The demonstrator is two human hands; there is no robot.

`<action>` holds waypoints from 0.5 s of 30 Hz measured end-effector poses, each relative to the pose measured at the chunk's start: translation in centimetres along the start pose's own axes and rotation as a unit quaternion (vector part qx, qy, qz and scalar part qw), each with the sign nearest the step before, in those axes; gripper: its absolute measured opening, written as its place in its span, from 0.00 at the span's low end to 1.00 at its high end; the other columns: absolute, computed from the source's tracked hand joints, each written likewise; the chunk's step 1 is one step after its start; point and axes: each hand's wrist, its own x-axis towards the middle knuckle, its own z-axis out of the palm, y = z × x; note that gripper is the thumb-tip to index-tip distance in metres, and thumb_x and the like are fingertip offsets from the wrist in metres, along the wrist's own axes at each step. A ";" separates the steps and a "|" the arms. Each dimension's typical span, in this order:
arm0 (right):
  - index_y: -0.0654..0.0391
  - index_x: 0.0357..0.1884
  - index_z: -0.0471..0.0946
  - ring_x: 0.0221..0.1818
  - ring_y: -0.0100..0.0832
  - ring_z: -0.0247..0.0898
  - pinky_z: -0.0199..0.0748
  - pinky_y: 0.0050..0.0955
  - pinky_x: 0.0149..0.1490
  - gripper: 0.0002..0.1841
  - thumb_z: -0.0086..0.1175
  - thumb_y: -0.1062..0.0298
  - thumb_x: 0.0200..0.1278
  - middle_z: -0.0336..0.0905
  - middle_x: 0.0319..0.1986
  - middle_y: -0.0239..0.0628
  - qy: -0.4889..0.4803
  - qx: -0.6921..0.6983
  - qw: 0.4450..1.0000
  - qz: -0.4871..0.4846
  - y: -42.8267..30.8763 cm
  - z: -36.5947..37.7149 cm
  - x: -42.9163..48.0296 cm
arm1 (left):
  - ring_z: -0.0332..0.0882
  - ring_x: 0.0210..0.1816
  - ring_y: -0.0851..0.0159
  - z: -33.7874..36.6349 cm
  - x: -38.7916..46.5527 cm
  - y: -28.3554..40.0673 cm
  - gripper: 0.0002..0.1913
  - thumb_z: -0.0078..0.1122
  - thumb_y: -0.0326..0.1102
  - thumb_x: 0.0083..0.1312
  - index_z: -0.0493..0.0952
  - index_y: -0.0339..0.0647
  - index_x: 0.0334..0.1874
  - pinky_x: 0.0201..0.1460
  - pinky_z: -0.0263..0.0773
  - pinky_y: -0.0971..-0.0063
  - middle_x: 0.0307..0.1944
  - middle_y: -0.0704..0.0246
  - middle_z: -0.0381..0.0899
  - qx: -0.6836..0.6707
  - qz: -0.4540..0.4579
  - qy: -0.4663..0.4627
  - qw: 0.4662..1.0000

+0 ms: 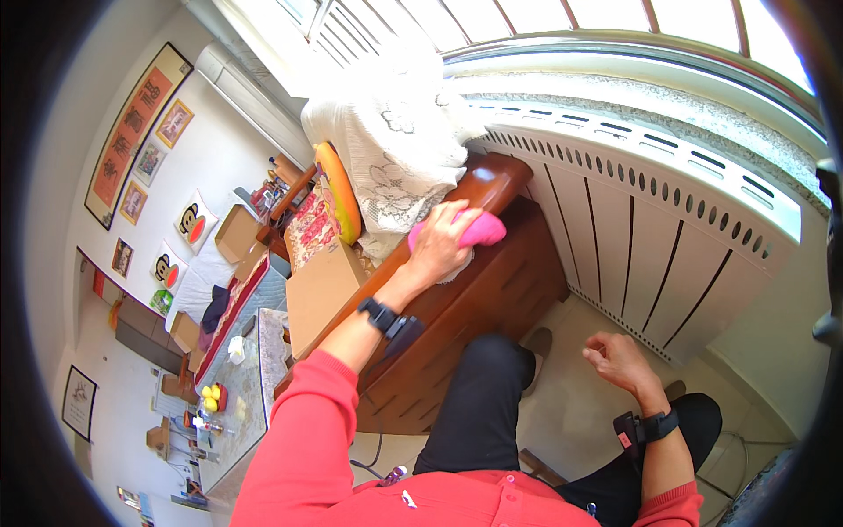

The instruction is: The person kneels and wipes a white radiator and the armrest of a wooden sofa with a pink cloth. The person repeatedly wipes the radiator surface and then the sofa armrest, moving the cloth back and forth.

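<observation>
My left hand [440, 245] grips a pink cloth [484, 230] and presses it against the polished wooden armrest [498, 178] of a sofa. The cloth bulges out on both sides of my fingers. A white lace cover [408, 171] hangs beside the armrest, close to my fingertips. Below the armrest is the sofa's slatted wooden side panel [421, 369]. My right hand [616, 359] hangs over the floor by my right knee, its fingers curled loosely, touching nothing; whether it holds anything small cannot be told. Both wrists carry black straps with devices.
A white radiator [612, 217] stands along the wall beneath the barred window. Behind the armrest are a cardboard box [323, 296] and an orange-and-yellow cushion [339, 191]. A table [244, 402] bearing fruit stands at the left. Cables lie on the floor.
</observation>
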 end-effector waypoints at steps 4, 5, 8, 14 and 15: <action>0.63 0.44 0.81 0.44 0.50 0.81 0.77 0.41 0.50 0.16 0.60 0.60 0.64 0.85 0.38 0.51 0.001 -0.010 1.000 -0.001 0.1 -0.2 0.6 | 0.71 0.58 0.49 4.0 6.0 0.3 0.31 0.71 0.27 0.46 0.76 0.47 0.58 0.62 0.70 0.59 0.56 0.58 0.74 0.046 0.032 0.016 0.998; 0.63 0.44 0.81 0.44 0.50 0.81 0.77 0.41 0.50 0.16 0.60 0.60 0.63 0.84 0.37 0.51 0.000 -0.010 1.000 0.003 0.2 -0.3 0.8 | 0.71 0.57 0.50 4.8 7.3 0.4 0.31 0.72 0.27 0.46 0.77 0.47 0.58 0.61 0.71 0.59 0.56 0.59 0.74 0.057 0.033 0.018 0.998; 0.64 0.44 0.81 0.44 0.50 0.81 0.78 0.40 0.50 0.16 0.60 0.60 0.64 0.85 0.38 0.51 0.005 -0.007 1.000 -0.007 0.6 -0.5 1.4 | 0.72 0.56 0.51 6.6 10.0 0.8 0.31 0.72 0.29 0.46 0.77 0.48 0.57 0.58 0.72 0.59 0.55 0.61 0.74 0.075 0.029 0.039 0.996; 0.63 0.45 0.82 0.44 0.48 0.82 0.78 0.39 0.50 0.15 0.60 0.61 0.64 0.85 0.39 0.51 0.015 0.009 1.000 0.001 1.2 -0.3 2.1 | 0.72 0.56 0.52 7.0 10.3 1.1 0.25 0.70 0.30 0.46 0.78 0.48 0.51 0.56 0.74 0.60 0.54 0.63 0.74 0.076 -0.006 0.028 0.997; 0.63 0.45 0.82 0.44 0.47 0.82 0.78 0.39 0.50 0.15 0.60 0.61 0.64 0.85 0.39 0.51 0.016 0.004 1.000 -0.004 1.3 -0.3 2.0 | 0.71 0.56 0.52 6.6 9.7 1.1 0.25 0.70 0.29 0.46 0.78 0.47 0.51 0.56 0.74 0.60 0.54 0.63 0.74 0.083 0.012 0.029 0.996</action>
